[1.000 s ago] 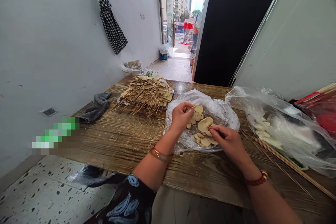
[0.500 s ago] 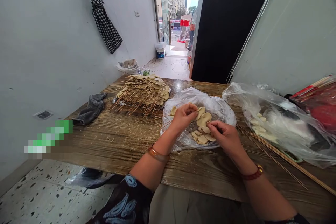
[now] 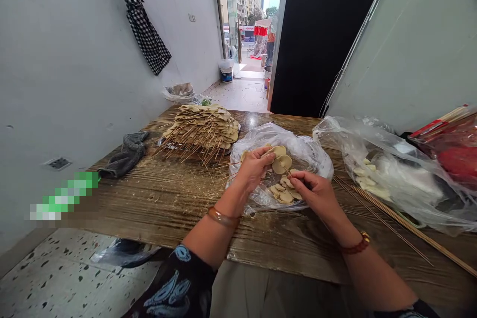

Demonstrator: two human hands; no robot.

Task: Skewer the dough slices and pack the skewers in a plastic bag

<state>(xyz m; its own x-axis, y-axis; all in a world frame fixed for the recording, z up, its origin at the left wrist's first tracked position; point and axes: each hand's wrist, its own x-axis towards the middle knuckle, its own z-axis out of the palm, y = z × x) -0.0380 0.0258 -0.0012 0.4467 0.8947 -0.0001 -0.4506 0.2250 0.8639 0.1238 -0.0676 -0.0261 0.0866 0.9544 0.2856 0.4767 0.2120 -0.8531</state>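
Observation:
Over an opened clear plastic bag (image 3: 320,156), my left hand (image 3: 255,169) pinches pale, thin round slices (image 3: 282,164) that look like potato. My right hand (image 3: 315,189) is closed on a thin wooden skewer (image 3: 286,172), whose tip meets the face of the front slice. Loose slices (image 3: 285,194) of the same sort lie in the bag below my hands. Thin skewer ends (image 3: 228,164) stick out to the left of my left hand; its fingers partly hide what they hold.
A tray holds a high pile of skewered slices (image 3: 204,126) at the back left. A grey cloth (image 3: 128,154) lies on the table's left edge. Bare skewers (image 3: 406,223) lie on the right beside another plastic bag (image 3: 402,169) with pale pieces. Red packaging (image 3: 462,159) sits beyond.
The front slice has turned flatter toward me and shifted slightly left and down. My right hand has moved a little left, and more of the skewer shows between its fingertips and the slice.

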